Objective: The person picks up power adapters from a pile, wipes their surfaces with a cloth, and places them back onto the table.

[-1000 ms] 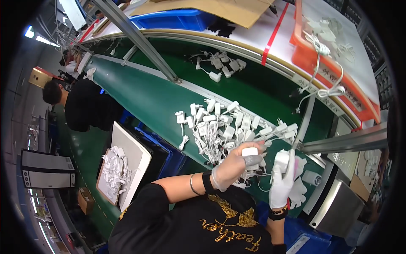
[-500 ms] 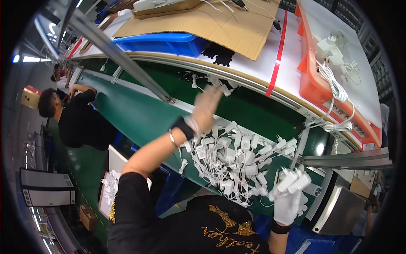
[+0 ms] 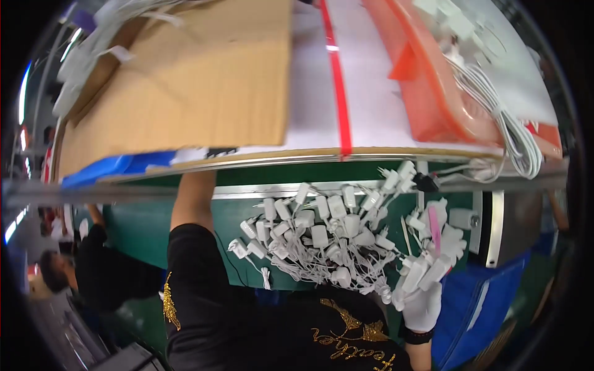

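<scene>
My left forearm (image 3: 195, 198) reaches under the edge of the shelf, and the hand itself is hidden there. At the lower right, my white-gloved right hand (image 3: 424, 309) is closed around several white power adapters (image 3: 417, 272), with their blocks standing above the fingers. Just left of that hand lies a large heap of white power adapters (image 3: 318, 235) with tangled, bundled cables on the green belt (image 3: 136, 226). Beyond the right hand, more white adapters and a pink strip (image 3: 435, 229) sit by the belt's right end.
Over the belt runs a shelf with a cardboard sheet (image 3: 204, 80), a blue tray (image 3: 124, 166) and an orange bin (image 3: 427, 117) beside cabled adapters. A metal bar (image 3: 93, 193) crosses at left. A co-worker in black (image 3: 111, 266) sits farther left. A blue bin (image 3: 476, 309) stands lower right.
My left hand has gone from above the belt's far side to out of sight under the shelf. The view has shifted closer to the shelf. My right hand still holds adapters.
</scene>
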Demonstrator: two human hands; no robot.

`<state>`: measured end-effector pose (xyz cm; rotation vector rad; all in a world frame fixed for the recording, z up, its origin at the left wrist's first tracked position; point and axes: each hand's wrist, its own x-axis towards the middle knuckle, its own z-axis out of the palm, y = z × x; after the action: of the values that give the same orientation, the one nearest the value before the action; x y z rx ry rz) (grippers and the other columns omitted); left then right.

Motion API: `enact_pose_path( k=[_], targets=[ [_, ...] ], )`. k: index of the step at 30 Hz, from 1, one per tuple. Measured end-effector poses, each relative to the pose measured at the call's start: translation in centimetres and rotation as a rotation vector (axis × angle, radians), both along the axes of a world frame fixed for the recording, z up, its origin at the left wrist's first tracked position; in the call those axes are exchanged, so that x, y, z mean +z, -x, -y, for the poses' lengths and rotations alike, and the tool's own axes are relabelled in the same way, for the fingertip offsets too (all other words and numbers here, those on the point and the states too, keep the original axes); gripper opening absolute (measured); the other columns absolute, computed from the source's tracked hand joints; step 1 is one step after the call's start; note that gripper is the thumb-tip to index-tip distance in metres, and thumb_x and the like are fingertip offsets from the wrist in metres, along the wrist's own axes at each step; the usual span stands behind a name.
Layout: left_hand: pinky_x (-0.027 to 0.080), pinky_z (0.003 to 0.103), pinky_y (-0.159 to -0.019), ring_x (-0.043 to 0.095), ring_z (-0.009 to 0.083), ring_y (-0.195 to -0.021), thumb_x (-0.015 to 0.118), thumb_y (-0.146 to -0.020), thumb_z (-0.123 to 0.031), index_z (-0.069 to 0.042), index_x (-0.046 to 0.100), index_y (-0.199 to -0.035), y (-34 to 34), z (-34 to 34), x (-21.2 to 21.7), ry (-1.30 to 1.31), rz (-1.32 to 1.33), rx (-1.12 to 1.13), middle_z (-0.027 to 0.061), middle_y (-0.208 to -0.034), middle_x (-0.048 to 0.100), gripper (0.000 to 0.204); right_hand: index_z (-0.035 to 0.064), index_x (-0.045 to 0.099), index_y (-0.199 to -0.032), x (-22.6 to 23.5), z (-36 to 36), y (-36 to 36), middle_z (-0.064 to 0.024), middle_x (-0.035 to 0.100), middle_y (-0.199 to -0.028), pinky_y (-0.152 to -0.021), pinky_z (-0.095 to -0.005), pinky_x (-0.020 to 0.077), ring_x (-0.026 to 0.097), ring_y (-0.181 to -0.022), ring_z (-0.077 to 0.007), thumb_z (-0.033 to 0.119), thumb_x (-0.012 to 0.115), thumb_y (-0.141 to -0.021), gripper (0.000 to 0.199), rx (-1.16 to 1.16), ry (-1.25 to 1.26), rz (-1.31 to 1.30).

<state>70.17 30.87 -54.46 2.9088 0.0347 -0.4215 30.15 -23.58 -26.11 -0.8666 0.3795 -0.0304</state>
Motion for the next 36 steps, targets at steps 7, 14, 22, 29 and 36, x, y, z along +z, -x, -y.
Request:
enact_pose_path(
  k=[7, 14, 22, 29, 36],
  targets=[
    [0.039, 0.043, -0.098, 0.047, 0.0262, -0.117, 0.07, -0.078, -0.03, -0.008, 0.045, -0.137, 2.6, -0.9, 0.8, 0.2, -0.122, -0.055, 0.0124, -0.128, 0.051, 0.068, 0.0079, 0.027, -0.146, 0.2, 0.8, 0.9, -0.0165, 0.055, -0.114, -0.039, -0.0252, 0.037, 0.049, -0.053, -0.0184, 0.052, 0.047, -0.097, 0.069, -0.138, 0.024, -0.044],
    [0.05, 0.04, -0.087, 0.059, 0.0223, -0.102, 0.07, -0.078, -0.021, -0.006, 0.056, -0.128, 0.4, 4.0, 1.2, 0.362, -0.191, 0.053, 0.0107, -0.111, 0.063, 0.054, 0.0079, 0.036, -0.142, 0.6, 2.3, -1.7, -0.0117, 0.058, -0.099, -0.037, -0.0255, 0.0323, 0.041, -0.047, -0.0152, 0.058, 0.039, -0.098, 0.067, -0.328, -0.438, -0.151],
    [0.051, 0.032, -0.058, 0.063, 0.0183, -0.07, 0.062, -0.081, -0.012, -0.002, 0.063, -0.112, 12.3, 21.8, 18.7, 0.822, -0.177, 0.149, 0.0051, -0.092, 0.069, 0.032, 0.0004, 0.048, -0.121, -0.3, 6.2, -1.5, -0.0019, 0.045, -0.055, -0.037, -0.0258, 0.0264, 0.032, -0.039, -0.0117, 0.056, 0.034, -0.1, 0.061, 0.254, -0.816, -0.048],
    [0.048, 0.025, -0.049, 0.06, 0.0117, -0.061, 0.066, -0.077, -0.004, 0.004, 0.061, -0.102, 21.1, 28.2, 27.1, 0.99, -0.105, 0.296, 0.0071, -0.082, 0.065, 0.026, 0.0009, 0.048, -0.117, -1.3, 8.4, 0.1, 0.0012, 0.037, -0.046, -0.034, -0.0249, 0.0222, 0.026, -0.034, -0.0085, 0.039, 0.04, -0.1, 0.042, 0.408, -1.046, 0.139],
    [0.053, 0.031, -0.061, 0.066, 0.0202, -0.068, 0.07, -0.075, -0.01, 0.008, 0.058, -0.11, 30.0, 35.6, 23.5, 0.889, 0.12, 0.34, 0.0152, -0.085, 0.068, 0.042, -0.004, 0.044, -0.122, -1.5, 11.3, 1.9, 0.003, 0.034, -0.049, -0.037, -0.0248, 0.0264, 0.03, -0.037, -0.0085, 0.035, 0.039, -0.099, 0.046, 0.487, -1.227, 0.223]
  ],
)
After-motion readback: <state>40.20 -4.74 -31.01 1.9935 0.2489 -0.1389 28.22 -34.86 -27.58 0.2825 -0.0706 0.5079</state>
